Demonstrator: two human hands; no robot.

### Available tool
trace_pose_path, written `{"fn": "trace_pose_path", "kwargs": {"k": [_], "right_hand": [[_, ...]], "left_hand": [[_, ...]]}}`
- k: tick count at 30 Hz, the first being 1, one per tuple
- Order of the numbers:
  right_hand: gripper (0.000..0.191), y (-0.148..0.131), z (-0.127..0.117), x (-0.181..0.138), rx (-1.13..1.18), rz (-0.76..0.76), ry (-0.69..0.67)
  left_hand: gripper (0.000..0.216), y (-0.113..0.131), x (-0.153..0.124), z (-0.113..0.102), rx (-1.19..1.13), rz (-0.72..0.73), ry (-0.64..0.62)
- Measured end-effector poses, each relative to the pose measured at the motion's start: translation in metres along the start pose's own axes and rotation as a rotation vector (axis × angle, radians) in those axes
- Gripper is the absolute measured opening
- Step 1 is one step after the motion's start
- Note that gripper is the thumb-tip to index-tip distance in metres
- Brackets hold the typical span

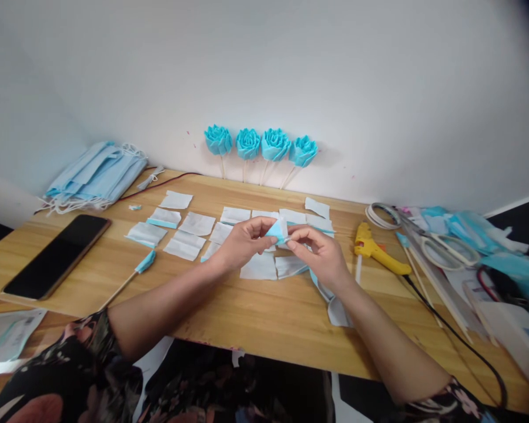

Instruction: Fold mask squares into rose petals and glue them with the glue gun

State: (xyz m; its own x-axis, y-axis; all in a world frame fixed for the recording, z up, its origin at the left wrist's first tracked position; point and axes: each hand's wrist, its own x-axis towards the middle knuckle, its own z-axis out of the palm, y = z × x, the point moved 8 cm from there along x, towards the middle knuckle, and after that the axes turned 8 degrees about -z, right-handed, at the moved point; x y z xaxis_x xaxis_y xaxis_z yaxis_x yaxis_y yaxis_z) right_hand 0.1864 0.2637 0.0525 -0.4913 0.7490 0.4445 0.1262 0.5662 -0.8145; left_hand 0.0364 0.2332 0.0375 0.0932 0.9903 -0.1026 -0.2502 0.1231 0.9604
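Note:
Between my two hands, above the middle of the table, is a small folded piece of blue and white mask fabric [277, 230]. My left hand [249, 239] pinches its left side between thumb and fingers. The fingers of my right hand [316, 251] pinch its lower right corner. Below and around the hands lie several cut white and pale blue fabric pieces [184, 244], laid out in rough rows. A stick with a small blue bud [146, 262] on its tip lies left of my left forearm.
Several blue fabric roses on sticks [247, 144] lean against the wall. Folded masks [99, 171] and a phone [57, 255] lie left. Right are a yellow glue gun [379, 251] with its cord, a tape roll [382, 216], scissors [450, 251] and blue scraps [467, 229].

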Motion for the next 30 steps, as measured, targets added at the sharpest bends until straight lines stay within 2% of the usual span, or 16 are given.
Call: {"fn": "trace_pose_path", "kwargs": {"k": [5, 11, 20, 30], "right_hand": [[0.011, 0.005, 0.000, -0.002, 0.019, 0.077, 0.018], [0.010, -0.003, -0.002, 0.001, -0.020, 0.066, 0.029], [0.011, -0.006, -0.001, 0.000, 0.013, 0.066, 0.037], [0.012, -0.008, 0.002, -0.001, 0.043, 0.094, 0.034]], "left_hand": [[0.030, 0.001, -0.001, 0.003, 0.003, -0.022, -0.027], [0.033, 0.000, -0.001, 0.004, -0.002, -0.021, -0.033], [0.059, 0.006, -0.004, 0.013, 0.083, 0.042, -0.056], [0.050, 0.004, -0.004, 0.010, 0.157, 0.075, -0.043]]}}
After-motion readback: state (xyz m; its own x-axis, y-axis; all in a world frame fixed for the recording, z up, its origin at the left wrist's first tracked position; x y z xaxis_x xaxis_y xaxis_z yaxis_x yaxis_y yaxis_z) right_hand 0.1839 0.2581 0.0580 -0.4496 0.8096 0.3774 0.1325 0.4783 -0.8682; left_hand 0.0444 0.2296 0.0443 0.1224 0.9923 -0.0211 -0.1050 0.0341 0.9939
